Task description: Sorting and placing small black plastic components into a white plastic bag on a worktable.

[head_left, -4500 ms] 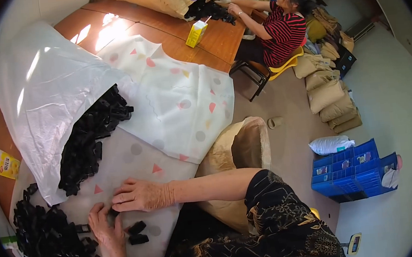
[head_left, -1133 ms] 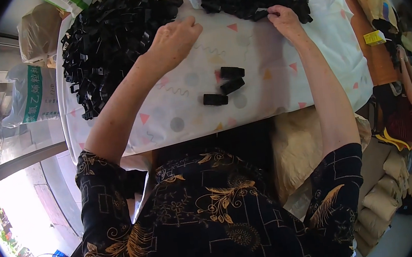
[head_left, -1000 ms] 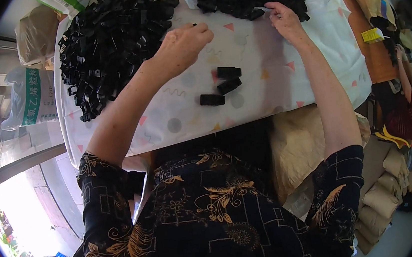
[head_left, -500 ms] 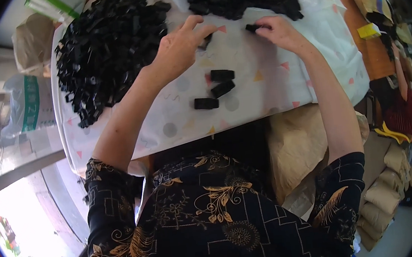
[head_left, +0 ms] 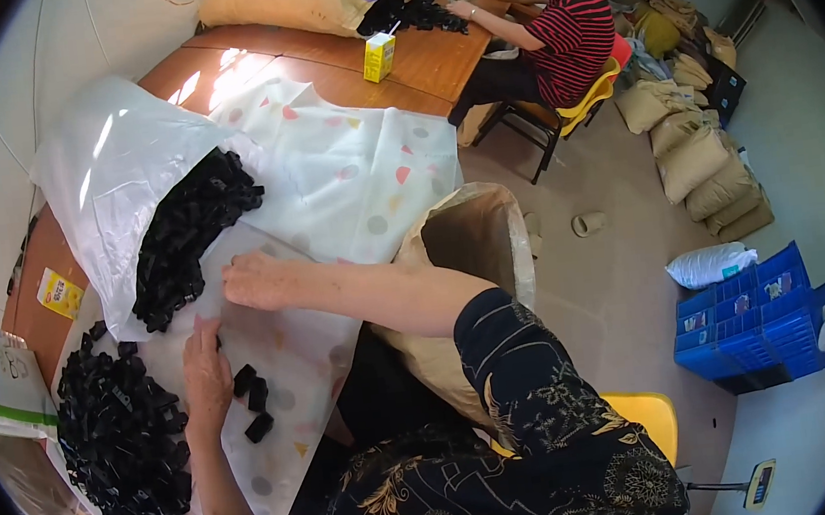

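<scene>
My right hand (head_left: 252, 282) is closed, its fingers curled down over the patterned white tablecloth (head_left: 364, 177), beside the mouth of a white plastic sack (head_left: 114, 193). Small black plastic pieces (head_left: 191, 231) spill from that sack. Whatever the right fingers hold is hidden. My left hand (head_left: 207, 378) lies nearer to me, fingers pressed together, a dark edge showing at their tips; I cannot make out what it is. To its left spreads a large heap of black plastic pieces (head_left: 121, 434). Three loose black pieces (head_left: 259, 427) lie on the cloth just right of the left hand.
An open brown paper sack (head_left: 476, 241) stands at the table's right edge. Beyond, a yellow drink carton (head_left: 379, 58) and a full paper sack (head_left: 300, 3) rest on the wooden table. A seated person in a striped top (head_left: 570, 35) handles black pieces. Blue crates (head_left: 741, 323) stand at right.
The view has swung to the right, bringing the co-worker and crates in. My left fingers, spread before, are now together. The black piece seen in my right fingers is now hidden.
</scene>
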### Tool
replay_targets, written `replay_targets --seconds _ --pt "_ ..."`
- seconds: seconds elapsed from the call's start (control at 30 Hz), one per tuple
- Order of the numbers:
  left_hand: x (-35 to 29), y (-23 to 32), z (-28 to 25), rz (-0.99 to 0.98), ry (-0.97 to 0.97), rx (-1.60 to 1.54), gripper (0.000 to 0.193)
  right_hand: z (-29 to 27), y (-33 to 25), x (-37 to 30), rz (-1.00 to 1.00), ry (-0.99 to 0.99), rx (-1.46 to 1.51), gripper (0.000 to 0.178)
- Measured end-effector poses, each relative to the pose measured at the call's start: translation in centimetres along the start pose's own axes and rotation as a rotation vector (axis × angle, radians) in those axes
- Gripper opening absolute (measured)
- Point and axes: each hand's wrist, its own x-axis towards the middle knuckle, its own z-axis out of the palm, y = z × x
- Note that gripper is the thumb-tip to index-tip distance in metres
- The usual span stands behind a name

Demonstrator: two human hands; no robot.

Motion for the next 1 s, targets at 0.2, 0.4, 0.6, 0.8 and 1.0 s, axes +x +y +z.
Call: replay_targets --seconds 0.2,0.4,0.6,0.8,1.0 --pt "0.0 1.6 0.1 -0.044 0.226 -0.053 0.056 0.3 0.2 -1.0 0.272 0.019 0.451 0.017" --pt "-2.0 -0.8 0.3 -0.279 0.095 0.065 0.042 0.8 1.3 -3.3 0.488 0.009 0.582 0.025" --pt "-1.3 0.3 0.5 -0.218 0.173 -0.019 0.030 1.2 1.7 -4.8 0.347 0.234 0.389 0.022" --pt "-3.5 -0.6 0.0 -0.290 0.143 -0.090 0.031 1.2 1.9 -6.1 -0.061 0.192 0.321 0.014" --pt "-3.1 0.9 1.5 -0.254 0.130 0.012 0.042 1.9 2.0 -6.3 -0.033 0.289 0.215 0.017"
